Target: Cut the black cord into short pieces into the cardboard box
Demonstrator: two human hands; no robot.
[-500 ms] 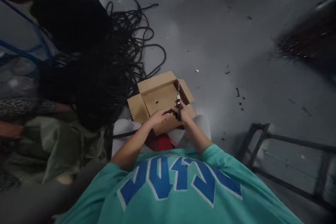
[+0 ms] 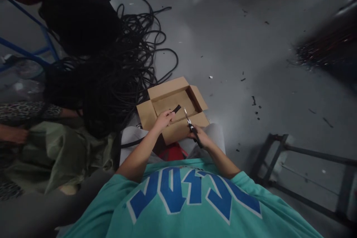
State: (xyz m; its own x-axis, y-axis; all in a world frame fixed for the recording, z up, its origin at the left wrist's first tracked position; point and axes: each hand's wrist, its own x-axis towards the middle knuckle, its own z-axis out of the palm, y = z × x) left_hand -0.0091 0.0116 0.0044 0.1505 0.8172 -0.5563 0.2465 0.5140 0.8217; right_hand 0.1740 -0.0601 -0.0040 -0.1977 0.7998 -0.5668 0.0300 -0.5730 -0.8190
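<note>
Over the open cardboard box (image 2: 194, 96) on my lap, my left hand (image 2: 165, 119) is closed around a black cord (image 2: 176, 109), whose short end sticks out past my fingers. More of this cord runs back beneath my left forearm. My right hand (image 2: 200, 134) grips a pair of scissors (image 2: 190, 122) with black handles and a pale metal blade. The blade tip points at the cord's end, and a small gap lies between them. From this angle I cannot tell how far the blades are parted.
A big tangled heap of black cord (image 2: 134, 44) lies on the floor to the left. Beside it a co-worker's hand (image 2: 15, 135) rests near green cloth (image 2: 55, 148). A dark metal frame (image 2: 312, 150) stands at right, and small black scraps (image 2: 253, 100) dot the floor.
My right hand has drawn the scissors back and down to the right, away from the cord. My left hand has shifted slightly left, its cord end now tilted up.
</note>
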